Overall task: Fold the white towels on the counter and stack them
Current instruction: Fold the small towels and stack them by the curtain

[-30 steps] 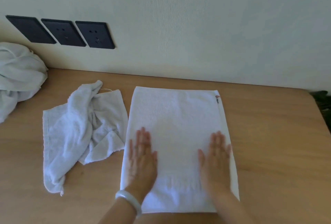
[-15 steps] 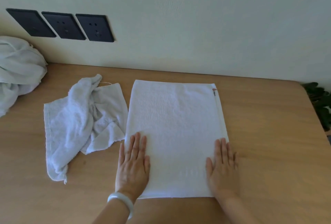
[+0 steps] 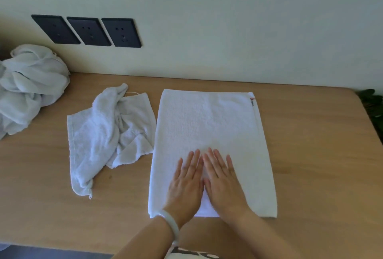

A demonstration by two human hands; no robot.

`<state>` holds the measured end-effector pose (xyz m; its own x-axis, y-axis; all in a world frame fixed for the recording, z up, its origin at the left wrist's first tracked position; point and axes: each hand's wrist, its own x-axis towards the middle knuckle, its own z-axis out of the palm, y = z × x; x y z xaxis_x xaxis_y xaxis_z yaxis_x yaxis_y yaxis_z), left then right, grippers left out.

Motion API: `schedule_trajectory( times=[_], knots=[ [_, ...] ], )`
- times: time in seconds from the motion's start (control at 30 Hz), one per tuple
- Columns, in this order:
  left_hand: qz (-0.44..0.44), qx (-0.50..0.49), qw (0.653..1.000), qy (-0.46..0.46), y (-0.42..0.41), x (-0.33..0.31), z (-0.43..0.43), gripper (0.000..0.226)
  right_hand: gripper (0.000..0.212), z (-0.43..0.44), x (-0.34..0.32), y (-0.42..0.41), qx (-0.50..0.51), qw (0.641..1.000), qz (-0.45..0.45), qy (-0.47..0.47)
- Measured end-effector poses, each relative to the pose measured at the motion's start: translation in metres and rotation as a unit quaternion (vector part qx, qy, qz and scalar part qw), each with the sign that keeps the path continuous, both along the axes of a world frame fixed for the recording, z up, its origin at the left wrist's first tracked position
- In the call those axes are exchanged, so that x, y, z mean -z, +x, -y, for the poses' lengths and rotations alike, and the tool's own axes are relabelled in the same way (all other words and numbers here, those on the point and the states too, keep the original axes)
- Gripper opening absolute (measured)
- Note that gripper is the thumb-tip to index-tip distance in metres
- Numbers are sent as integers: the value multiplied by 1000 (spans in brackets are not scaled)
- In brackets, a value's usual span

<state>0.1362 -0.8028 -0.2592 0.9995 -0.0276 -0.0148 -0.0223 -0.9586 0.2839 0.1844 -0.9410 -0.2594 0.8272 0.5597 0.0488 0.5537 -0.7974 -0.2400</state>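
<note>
L hand (image 3: 186,185), R hand (image 3: 223,183), flat on towel (image 3: 207,117)

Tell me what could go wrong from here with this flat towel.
1. The flat white terry towel shows a lower layer peeking out along its right edge; folding on may lock in the misalignment.
2. The crumpled white towel lies against its left edge and might get dragged if the left hand sweeps outward.

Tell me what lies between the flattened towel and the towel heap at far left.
A crumpled white towel, lying loose on the wooden counter; head view.
</note>
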Motion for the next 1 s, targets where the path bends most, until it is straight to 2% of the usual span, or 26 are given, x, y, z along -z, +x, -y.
schedule_trajectory(
  times=[0.07,0.27,0.4,0.47,0.6,0.7,0.83,1.0],
  knots=[
    [-5,11,1000,5,-5,7,7,55,54,-9,11,-12,-9,999,-36,18],
    [-13,-24,999,40,-40,8,-48,57,62,61,18,-21,24,998,-48,-33],
    [-41,-34,998,25,-38,1,-54,58,63,77,10,-9,-21,995,-84,-41],
    [-42,4,999,32,-40,-5,-58,62,66,83,6,-7,-42,994,-96,-34],
    [-69,159,983,59,-48,-13,-71,77,72,96,1,-13,-144,985,-72,-60],
    [-96,199,972,76,-44,-16,-86,83,74,110,3,-11,-193,977,-42,-81],
    [-122,200,968,90,-30,-24,-90,79,64,113,3,0,-197,977,-28,-76],
    [-58,213,968,122,-17,-27,-97,71,42,109,0,20,-137,990,25,-18]
  ],
)
